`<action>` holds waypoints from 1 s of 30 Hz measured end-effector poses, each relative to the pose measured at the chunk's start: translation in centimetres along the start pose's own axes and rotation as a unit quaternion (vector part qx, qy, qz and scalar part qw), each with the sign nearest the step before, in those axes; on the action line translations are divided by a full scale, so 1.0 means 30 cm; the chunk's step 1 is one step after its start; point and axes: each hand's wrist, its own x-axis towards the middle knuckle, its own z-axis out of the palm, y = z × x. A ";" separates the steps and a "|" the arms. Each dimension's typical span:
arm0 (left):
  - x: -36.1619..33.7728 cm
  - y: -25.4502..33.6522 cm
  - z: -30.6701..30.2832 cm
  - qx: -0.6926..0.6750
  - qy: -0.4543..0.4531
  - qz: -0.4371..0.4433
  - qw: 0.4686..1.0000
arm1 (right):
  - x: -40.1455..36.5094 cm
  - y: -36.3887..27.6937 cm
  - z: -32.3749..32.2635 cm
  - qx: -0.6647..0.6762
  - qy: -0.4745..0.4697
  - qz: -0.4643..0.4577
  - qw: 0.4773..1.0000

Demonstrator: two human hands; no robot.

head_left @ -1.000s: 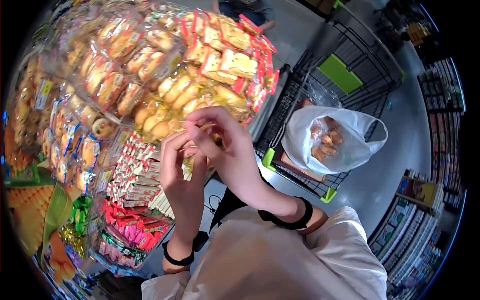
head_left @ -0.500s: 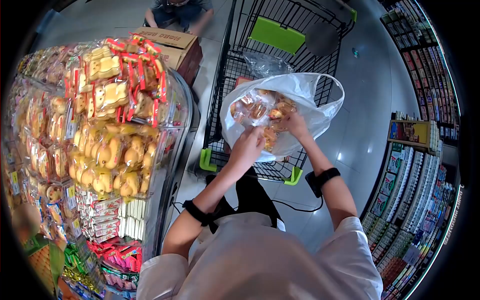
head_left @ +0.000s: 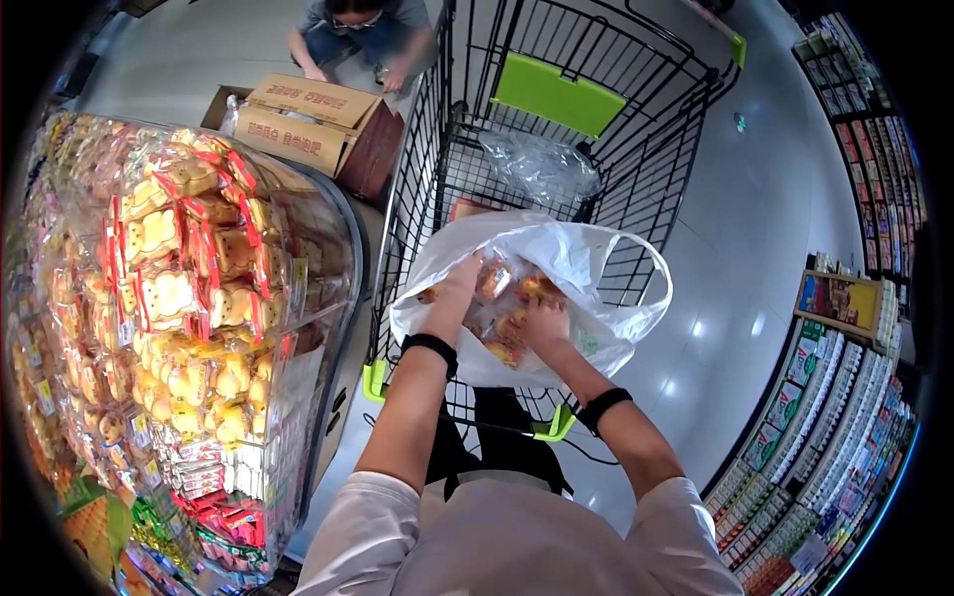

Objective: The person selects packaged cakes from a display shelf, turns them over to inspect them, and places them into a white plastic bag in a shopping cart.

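Observation:
A white plastic bag (head_left: 437,338) stands wide open at the near end of a black wire shopping cart (head_left: 397,248). Inside it lie several brown pastries (head_left: 495,282) in clear wrappers. My left hand (head_left: 463,274) reaches past the bag's left rim to the pastries; its fingertips are hidden. On the right side of the opening, my right hand (head_left: 545,324) has its fingers curled down onto a wrapped pastry (head_left: 507,350). A crumpled clear plastic bag (head_left: 542,167) lies farther back in the cart.
A display (head_left: 343,288) of packaged snacks stands close on the left. Beyond it are an opened cardboard box (head_left: 308,119) and a crouching person (head_left: 363,35). Stocked shelves (head_left: 825,397) line the right side. The cart has green corner pieces (head_left: 555,425) near my body.
My left hand has moved from the near rim to the left part of the bag and deeper in. My right hand stays among the pastries. The view has shifted, showing more cart.

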 end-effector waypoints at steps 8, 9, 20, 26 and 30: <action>0.011 -0.025 0.054 -0.043 0.033 0.017 0.998 | -0.014 0.066 -0.167 0.542 0.007 0.023 0.840; -0.049 0.066 -0.160 0.022 -0.088 0.016 0.996 | -0.023 0.080 -0.200 0.590 -0.040 0.027 0.806; -0.456 -0.017 -0.517 -0.650 -0.241 -0.142 0.707 | -0.293 0.137 -0.619 0.813 -0.248 -0.010 0.527; -0.571 -0.074 -0.599 -0.789 -0.279 -0.009 0.548 | -0.365 0.001 -0.633 0.793 -0.267 -0.060 0.544; -0.657 -0.167 -0.603 -0.834 -0.274 0.066 0.474 | -0.458 -0.152 -0.673 0.791 -0.240 -0.083 0.556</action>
